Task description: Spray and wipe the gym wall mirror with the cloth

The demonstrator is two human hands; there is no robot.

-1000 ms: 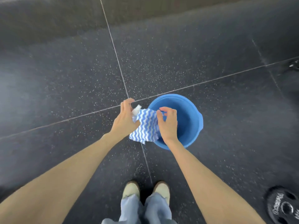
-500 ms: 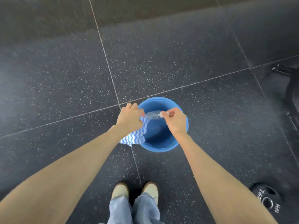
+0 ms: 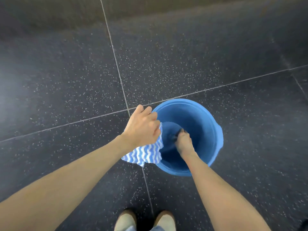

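The cloth (image 3: 146, 154) hung half hidden under the left hand (image 3: 141, 129) gripping it; the right hand (image 3: 183, 142) was deep in the bucket (image 3: 205, 124), fingers blurred, so I couldn't tell its grasp.

Indoor exercise space, gym-type, judging by flooring. Floor (image 3: 183, 55): dark, matte, rubber-like tiles, flecked all over with small white specks, laid in large squares. Thin pale seams (image 3: 117, 67) meet in cross just beside blue plastic bucket (image 3: 201, 120). Bucket stands directly on tiling; blue-and-white wavy-striped cloth (image 3: 146, 155) hangs at its rim: cleaning gear. Pale shoes (image 3: 125, 220) at bottom edge, on same tiling. Duller brownish band (image 3: 166, 7) along top edge; nature unclear.
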